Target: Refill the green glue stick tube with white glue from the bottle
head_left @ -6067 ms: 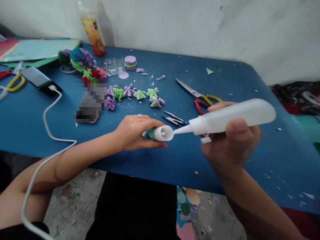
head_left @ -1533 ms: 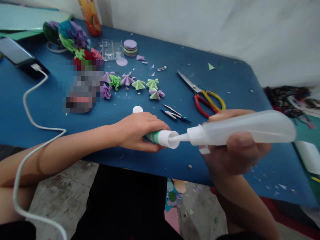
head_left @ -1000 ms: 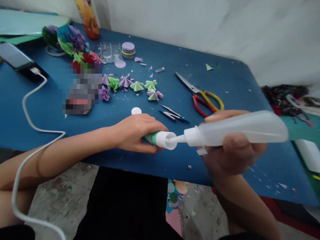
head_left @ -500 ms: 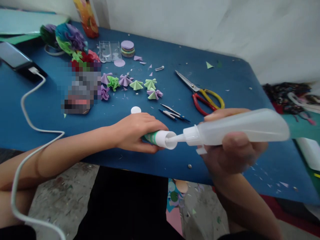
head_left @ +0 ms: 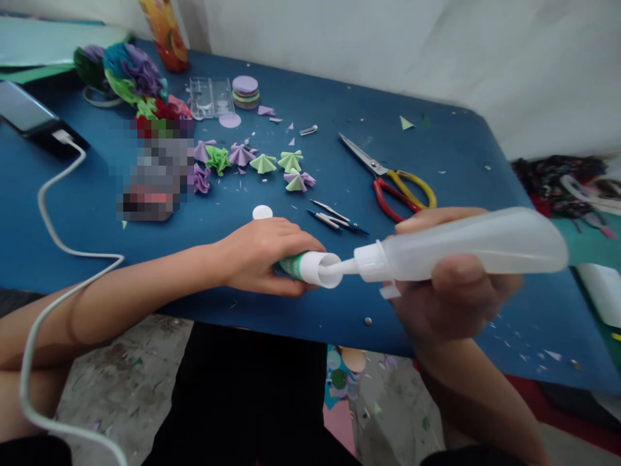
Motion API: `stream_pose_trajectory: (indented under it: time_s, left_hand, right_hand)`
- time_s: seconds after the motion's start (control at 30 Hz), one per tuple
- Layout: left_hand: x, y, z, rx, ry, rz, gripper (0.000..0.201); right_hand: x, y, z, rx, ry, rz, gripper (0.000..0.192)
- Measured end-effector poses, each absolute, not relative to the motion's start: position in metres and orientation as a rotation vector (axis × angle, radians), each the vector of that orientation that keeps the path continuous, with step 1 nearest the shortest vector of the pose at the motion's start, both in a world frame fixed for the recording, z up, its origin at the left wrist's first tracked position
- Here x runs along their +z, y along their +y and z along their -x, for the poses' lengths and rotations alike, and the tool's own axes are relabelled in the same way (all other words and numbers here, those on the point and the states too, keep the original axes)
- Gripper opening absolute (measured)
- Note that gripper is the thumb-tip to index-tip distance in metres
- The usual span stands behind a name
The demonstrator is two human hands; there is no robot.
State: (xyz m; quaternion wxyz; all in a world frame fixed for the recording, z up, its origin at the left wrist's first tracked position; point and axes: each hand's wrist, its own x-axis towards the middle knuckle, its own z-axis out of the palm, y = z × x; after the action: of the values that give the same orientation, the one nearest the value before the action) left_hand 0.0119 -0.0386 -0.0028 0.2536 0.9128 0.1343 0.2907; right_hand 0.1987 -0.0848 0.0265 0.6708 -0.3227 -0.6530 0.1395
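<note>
My left hand (head_left: pixel 262 254) grips a small green and white glue bottle (head_left: pixel 310 267) lying sideways on the blue table (head_left: pixel 460 155), its open mouth facing right. My right hand (head_left: pixel 451 294) holds a large translucent squeeze bottle (head_left: pixel 466 244) level, and its white nozzle pokes into the small bottle's mouth. A small white round cap (head_left: pixel 262 212) lies on the table just beyond my left hand.
Red and yellow scissors (head_left: pixel 388 178), tweezers (head_left: pixel 334 219), folded purple and green paper pieces (head_left: pixel 264 163), a paper flower ball (head_left: pixel 126 74), a stack of paper circles (head_left: pixel 245 90), a clear case (head_left: pixel 210 105), a drink bottle (head_left: pixel 163 32). A phone (head_left: pixel 29 116) with a white cable (head_left: pixel 63 226) at left.
Both hands hold the same pose, nozzle in the small bottle's mouth. The view has shifted slightly, nothing else has moved.
</note>
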Motion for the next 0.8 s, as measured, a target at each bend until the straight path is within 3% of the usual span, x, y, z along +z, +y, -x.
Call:
stream_pose_trajectory:
  time_s: [0.8]
  left_hand:
    - [-0.0043,-0.0389,-0.0120,0.810,0.369,-2.493,0.024]
  right_hand:
    - [0.0245,-0.0847,-0.1986,0.367,-1.453,0.686,0.017]
